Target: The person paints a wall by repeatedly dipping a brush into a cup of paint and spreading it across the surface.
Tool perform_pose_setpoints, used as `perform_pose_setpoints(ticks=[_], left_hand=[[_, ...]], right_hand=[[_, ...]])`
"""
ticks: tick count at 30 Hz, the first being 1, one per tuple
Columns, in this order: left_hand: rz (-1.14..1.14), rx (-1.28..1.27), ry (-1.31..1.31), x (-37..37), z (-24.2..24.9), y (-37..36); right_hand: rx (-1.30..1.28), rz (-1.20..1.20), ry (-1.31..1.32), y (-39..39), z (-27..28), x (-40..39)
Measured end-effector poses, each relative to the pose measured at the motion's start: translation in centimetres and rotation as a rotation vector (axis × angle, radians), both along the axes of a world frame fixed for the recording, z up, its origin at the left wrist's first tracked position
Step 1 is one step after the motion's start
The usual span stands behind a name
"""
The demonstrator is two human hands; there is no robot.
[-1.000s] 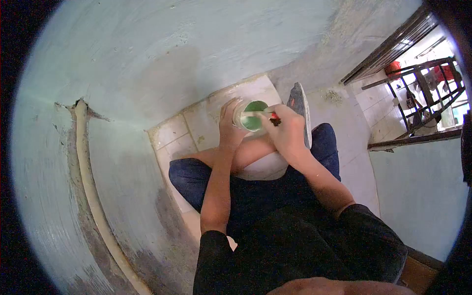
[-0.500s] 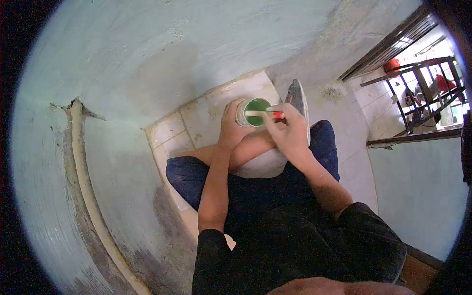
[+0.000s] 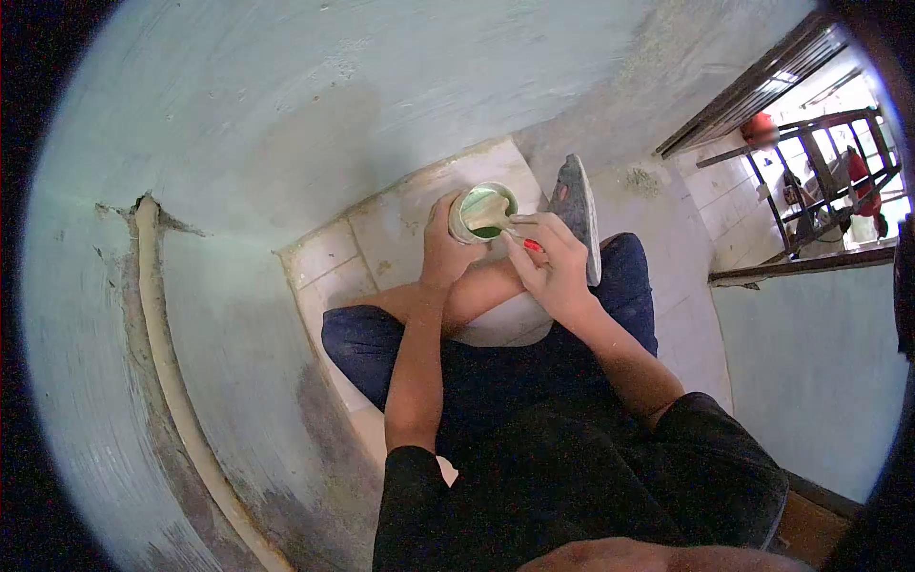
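My left hand (image 3: 446,246) is wrapped round the side of a small white cup (image 3: 459,225) that has green paint (image 3: 486,232) inside. In my right hand (image 3: 556,255) is a paintbrush (image 3: 489,210) with a pale, broad head and red on its handle. Fingers and thumb pinch it just outside the rim. The brush head lies inside the cup, tilted against the inner wall. Both hands are above my crossed legs, close to each other.
Pale blue-green walls (image 3: 286,57) surround the tiled floor (image 3: 391,229). A pipe (image 3: 157,305) runs down the left wall. My shoe (image 3: 577,214) is just right of the cup. Beyond a dark-framed opening at right stands a dark rack (image 3: 820,172).
The brush head has turned and risen into sight within the cup, its broad face now showing. My right hand has shifted slightly down; the left still holds the cup.
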State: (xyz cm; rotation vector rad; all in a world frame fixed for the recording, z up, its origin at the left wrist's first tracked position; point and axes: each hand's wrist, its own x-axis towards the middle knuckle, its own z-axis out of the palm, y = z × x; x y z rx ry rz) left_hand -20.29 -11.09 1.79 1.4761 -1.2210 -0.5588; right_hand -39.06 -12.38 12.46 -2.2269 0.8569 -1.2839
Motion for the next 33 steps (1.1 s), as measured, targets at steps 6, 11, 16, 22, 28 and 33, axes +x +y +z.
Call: perform_pose_setpoints(ticks=[6, 11, 16, 22, 28, 33], left_hand=[[0.028, -0.002, 0.0, 0.0, 0.2, 0.3], [0.036, -0.015, -0.046, 0.0, 0.2, 0.3], [0.045, -0.015, -0.088, -0.2, 0.1, 0.4], [0.052, -0.048, -0.101, -0.4, 0.3, 0.4], [0.074, -0.051, -0.107, 0.0, 0.2, 0.5], [0.075, -0.019, -0.11, 0.1, -0.1, 0.5]], right_hand=[[-0.011, -0.035, 0.006, 0.4, -0.3, 0.3], [-0.015, -0.093, -0.04, 0.3, -1.0, 0.5], [0.022, -0.085, -0.097, 0.5, -1.2, 0.6], [0.013, -0.089, -0.072, 0.4, -1.1, 0.3], [0.048, -0.098, -0.058, 0.8, -0.2, 0.5], [-0.013, -0.087, -0.079, 0.5, 0.0, 0.4]])
